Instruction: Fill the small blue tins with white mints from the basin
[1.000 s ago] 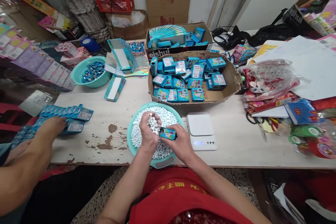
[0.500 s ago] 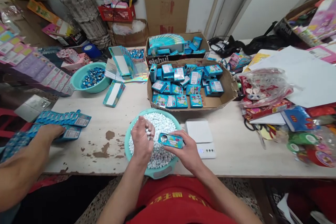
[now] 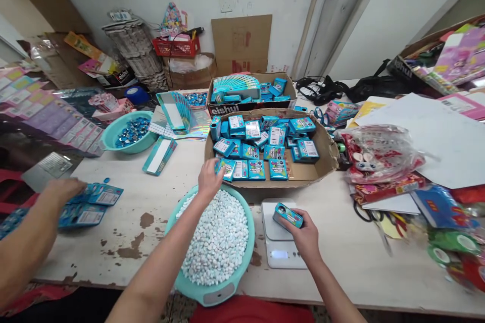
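So from my end of the head cam, the right hand (image 3: 303,229) has a small blue carton (image 3: 288,215) pinched between thumb and fingers, tilted over the white scale (image 3: 273,236). Can't tell if it's touching the plate. There's a round spot near one end that looks like an opening, but it's too small for me to say if it's capped. If it isn't, I'd guess tipping that end down would spill whatever's inside onto the scale. And if the fingers lean on the plate, any reading's gonna be off.

Left hand (image 3: 210,180) is up at the near left corner of the cardboard tray (image 3: 322,159), fingers curled by the corner carton (image 3: 227,170). Honestly can't tell if it's gripping it. A clumsy grab there could knock the neighbours over, they're packed tight. Also, that forearm crosses right above the teal basin (image 3: 250,237) of white pellets (image 3: 220,242), so a low elbow could catch the rim and send them rolling.
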Demonstrator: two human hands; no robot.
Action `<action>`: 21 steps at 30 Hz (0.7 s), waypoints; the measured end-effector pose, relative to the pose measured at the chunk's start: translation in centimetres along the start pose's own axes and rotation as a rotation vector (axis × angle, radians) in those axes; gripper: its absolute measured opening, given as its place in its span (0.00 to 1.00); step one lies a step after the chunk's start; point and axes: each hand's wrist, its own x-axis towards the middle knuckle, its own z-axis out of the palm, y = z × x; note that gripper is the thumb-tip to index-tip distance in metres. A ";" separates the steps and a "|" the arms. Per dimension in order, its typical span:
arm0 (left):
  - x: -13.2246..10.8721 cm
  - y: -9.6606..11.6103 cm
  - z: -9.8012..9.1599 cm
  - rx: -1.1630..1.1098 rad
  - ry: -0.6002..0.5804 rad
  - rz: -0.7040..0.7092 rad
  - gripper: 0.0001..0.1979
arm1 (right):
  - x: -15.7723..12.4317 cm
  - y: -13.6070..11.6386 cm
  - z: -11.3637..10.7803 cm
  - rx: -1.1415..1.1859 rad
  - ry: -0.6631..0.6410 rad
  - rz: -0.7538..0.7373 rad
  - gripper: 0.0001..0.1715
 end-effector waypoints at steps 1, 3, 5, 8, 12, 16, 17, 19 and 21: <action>2.5 0.5 1.1 0.061 -0.096 -0.014 0.18 | 0.6 0.7 0.2 -0.006 0.004 -0.005 0.31; 6.6 1.1 3.5 0.144 -0.235 -0.116 0.29 | 1.3 2.1 0.5 -0.015 -0.018 -0.032 0.31; 9.3 1.4 5.5 0.166 -0.312 -0.237 0.36 | 1.3 3.2 0.5 -0.027 -0.057 -0.110 0.31; 10.9 1.4 6.5 0.123 -0.338 -0.332 0.34 | 0.2 3.9 -0.3 -0.091 -0.027 -0.324 0.34; 10.0 1.3 3.6 -0.011 -0.308 -0.369 0.21 | -2.7 2.0 -1.7 -0.210 0.123 -0.588 0.26; 5.5 1.7 -1.4 -0.407 -0.349 -0.408 0.13 | -4.7 -1.3 -0.6 -0.094 0.048 -0.671 0.17; 3.8 1.9 -2.4 -0.667 -0.368 -0.453 0.12 | -4.8 -2.0 0.2 -0.043 -0.015 -0.624 0.16; -0.2 2.5 -3.8 -1.112 -0.415 -0.553 0.14 | -4.9 -3.3 2.0 0.088 -0.155 -0.472 0.18; -4.4 3.5 -4.2 -1.362 -0.470 -0.610 0.19 | -4.9 -4.2 3.9 0.260 -0.281 -0.316 0.28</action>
